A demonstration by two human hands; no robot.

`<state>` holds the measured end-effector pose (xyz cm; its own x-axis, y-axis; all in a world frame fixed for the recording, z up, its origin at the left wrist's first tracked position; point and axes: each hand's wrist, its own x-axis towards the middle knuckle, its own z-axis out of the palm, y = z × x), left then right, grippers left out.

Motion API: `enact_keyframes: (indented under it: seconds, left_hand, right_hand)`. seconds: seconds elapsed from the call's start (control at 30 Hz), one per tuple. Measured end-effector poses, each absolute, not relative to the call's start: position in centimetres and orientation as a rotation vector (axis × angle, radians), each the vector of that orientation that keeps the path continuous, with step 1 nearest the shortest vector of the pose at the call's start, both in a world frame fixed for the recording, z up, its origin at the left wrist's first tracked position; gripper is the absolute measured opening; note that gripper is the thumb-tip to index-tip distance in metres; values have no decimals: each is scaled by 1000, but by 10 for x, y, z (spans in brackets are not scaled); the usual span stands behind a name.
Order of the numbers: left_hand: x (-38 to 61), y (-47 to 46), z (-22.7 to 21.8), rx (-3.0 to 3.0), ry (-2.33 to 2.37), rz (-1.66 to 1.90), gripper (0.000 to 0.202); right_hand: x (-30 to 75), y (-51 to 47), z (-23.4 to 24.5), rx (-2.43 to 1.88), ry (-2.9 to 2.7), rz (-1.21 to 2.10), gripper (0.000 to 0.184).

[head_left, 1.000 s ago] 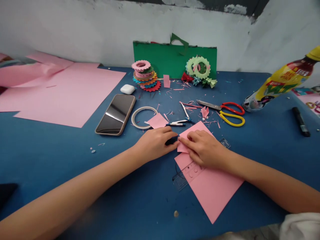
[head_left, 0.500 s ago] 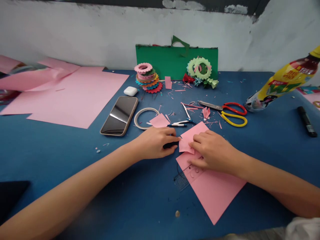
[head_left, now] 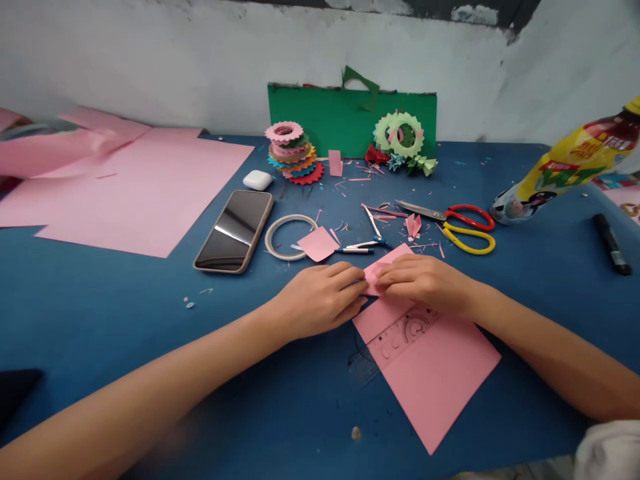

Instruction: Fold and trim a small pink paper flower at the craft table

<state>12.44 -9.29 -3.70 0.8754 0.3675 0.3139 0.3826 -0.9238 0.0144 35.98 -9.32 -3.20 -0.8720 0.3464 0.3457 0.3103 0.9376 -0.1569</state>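
Observation:
Between my two hands is a small pink paper piece, its far corner poking out past the fingertips. My left hand pinches its left edge with fingers curled. My right hand has its fingers bunched together on the right part and covers much of it. Just nearer to me lies a larger pink sheet, partly under my right wrist. A clear plastic ruler with a protractor cut-out lies across that sheet and sticks out past its left side.
Beyond my hands are a compass, a tape roll, a pink square, paper scraps and scissors. A phone and earbud case lie left, with large pink sheets. A bottle and marker are right.
My right hand has shifted up off the ruler, baring its protractor part. My left hand has moved slightly right, and the small piece now lies pinched lower between both hands.

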Motion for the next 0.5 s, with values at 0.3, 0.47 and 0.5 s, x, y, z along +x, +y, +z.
enact_keyframes:
  seconds: [0.3, 0.47, 0.5]
  left_hand:
    - [119, -81, -38, -3251, -239, -555, 24]
    - [120, -82, -40, -3245, -159, -593, 22]
    - [120, -83, -41, -3239, -153, -607, 22]
  right_hand:
    - [365, -82, -38, -563, -2615, 722, 13]
    - [352, -92, -44, -826, -2438, 669, 15]
    - [349, -94, -47, -877, -2414, 610, 16]
